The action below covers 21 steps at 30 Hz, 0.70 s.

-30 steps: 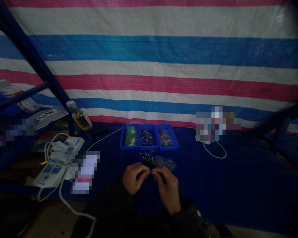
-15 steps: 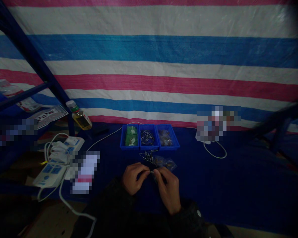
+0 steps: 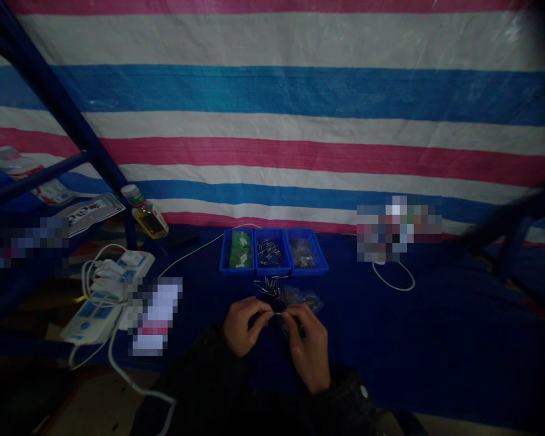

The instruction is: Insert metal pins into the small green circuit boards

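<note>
My left hand [image 3: 246, 326] and my right hand [image 3: 309, 344] meet over the blue table [image 3: 418, 345], fingertips pinched around the two ends of a small, thin, light-coloured piece [image 3: 277, 313]. Something dark shows beneath my right fingers, too dim to make out. Just beyond the fingertips lie several loose metal pins [image 3: 270, 285] and small clear plastic bags [image 3: 309, 300]. Behind them, three blue bins stand side by side: the left bin [image 3: 224, 254] holds green packets, the middle bin [image 3: 272, 272] metal pins, the right bin [image 3: 320, 251] clear bags with small parts.
At the left are a white power strip [image 3: 91, 321] with plugs and cables, a blurred-out flat item [image 3: 158, 315] and a bottle of yellow liquid [image 3: 148, 217]. A white cable loop [image 3: 412, 275] lies at the right. Striped sheeting [image 3: 300, 151] hangs behind.
Both hands keep nearly the same place and pinch. The fingertips have shifted only slightly, and the small bags beyond them look slightly rearranged.
</note>
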Available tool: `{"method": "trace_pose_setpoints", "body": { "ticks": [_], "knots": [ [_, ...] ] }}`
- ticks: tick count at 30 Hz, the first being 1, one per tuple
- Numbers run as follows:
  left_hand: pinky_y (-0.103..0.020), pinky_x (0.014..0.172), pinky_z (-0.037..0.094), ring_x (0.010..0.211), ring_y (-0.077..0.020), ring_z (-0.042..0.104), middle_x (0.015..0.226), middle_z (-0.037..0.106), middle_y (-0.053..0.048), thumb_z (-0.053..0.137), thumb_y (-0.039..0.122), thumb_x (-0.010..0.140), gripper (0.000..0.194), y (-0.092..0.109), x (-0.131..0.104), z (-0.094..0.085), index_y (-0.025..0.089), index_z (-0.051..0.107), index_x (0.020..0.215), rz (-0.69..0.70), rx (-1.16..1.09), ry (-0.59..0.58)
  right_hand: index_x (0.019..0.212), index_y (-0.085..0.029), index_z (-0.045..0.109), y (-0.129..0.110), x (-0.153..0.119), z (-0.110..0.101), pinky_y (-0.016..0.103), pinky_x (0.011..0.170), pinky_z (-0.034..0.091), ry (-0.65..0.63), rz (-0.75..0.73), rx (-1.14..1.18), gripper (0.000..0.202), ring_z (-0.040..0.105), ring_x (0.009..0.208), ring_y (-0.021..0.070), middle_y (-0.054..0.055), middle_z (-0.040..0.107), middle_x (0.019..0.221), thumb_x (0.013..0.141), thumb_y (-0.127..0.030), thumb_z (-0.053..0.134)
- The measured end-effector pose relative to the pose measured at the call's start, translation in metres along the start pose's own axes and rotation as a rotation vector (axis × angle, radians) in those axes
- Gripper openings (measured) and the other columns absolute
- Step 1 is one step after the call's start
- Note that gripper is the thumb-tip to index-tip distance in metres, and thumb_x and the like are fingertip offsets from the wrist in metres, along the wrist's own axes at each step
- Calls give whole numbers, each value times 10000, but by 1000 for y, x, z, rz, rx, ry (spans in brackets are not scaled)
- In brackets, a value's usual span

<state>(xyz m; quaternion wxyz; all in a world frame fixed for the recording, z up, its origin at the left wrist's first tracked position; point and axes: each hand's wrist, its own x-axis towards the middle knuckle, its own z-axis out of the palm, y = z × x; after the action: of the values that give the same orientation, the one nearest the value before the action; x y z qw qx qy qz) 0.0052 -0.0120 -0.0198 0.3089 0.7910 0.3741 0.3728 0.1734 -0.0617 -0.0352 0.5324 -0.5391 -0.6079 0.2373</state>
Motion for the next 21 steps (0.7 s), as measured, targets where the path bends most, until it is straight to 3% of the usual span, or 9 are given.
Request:
{"method": "trace_pose_setpoints", "body": {
  "ticks": [5, 8, 11, 14, 21],
  "knots": [
    [-282, 698, 459, 691, -167, 636, 708, 668, -25, 574, 216, 982, 179, 0, 0, 0, 176, 694, 855, -4, 2, 4, 779, -208, 588, 2, -2, 0, 279, 652, 422, -3, 59, -49, 289, 558, 670, 152, -5, 577, 735, 1039, -298, 497],
    [-285, 712, 459, 694, -168, 641, 698, 664, -19, 572, 216, 981, 182, -2, -1, 0, 178, 686, 844, -19, 0, 15, 870, -210, 611, 5, -4, 0, 279, 661, 448, 27, 82, -26, 187, 590, 697, 163, 3, 622, 773, 1011, -323, 563],
    [-287, 718, 459, 698, -169, 641, 691, 663, -17, 566, 222, 985, 193, -3, -1, 0, 179, 679, 835, -33, -10, 31, 1028, -217, 640, 6, -4, 1, 297, 762, 502, 25, 9, 22, 86, 654, 848, 189, 39, 683, 940, 995, -275, 585],
    [-286, 704, 460, 696, -169, 635, 694, 665, -21, 560, 229, 988, 200, -3, -1, 0, 182, 677, 833, -32, -22, 17, 1030, -233, 666, 5, -3, 1, 311, 836, 517, -14, -78, 33, 147, 667, 965, 199, 54, 688, 1031, 1007, -189, 528],
    [-287, 705, 463, 706, -173, 639, 707, 684, -31, 558, 236, 991, 206, 0, 0, -1, 179, 673, 830, -2, -17, -42, 950, -223, 649, 4, -1, 1, 293, 774, 499, 11, -41, 20, 156, 656, 873, 184, 34, 674, 929, 1007, -175, 512]
  ]
}}
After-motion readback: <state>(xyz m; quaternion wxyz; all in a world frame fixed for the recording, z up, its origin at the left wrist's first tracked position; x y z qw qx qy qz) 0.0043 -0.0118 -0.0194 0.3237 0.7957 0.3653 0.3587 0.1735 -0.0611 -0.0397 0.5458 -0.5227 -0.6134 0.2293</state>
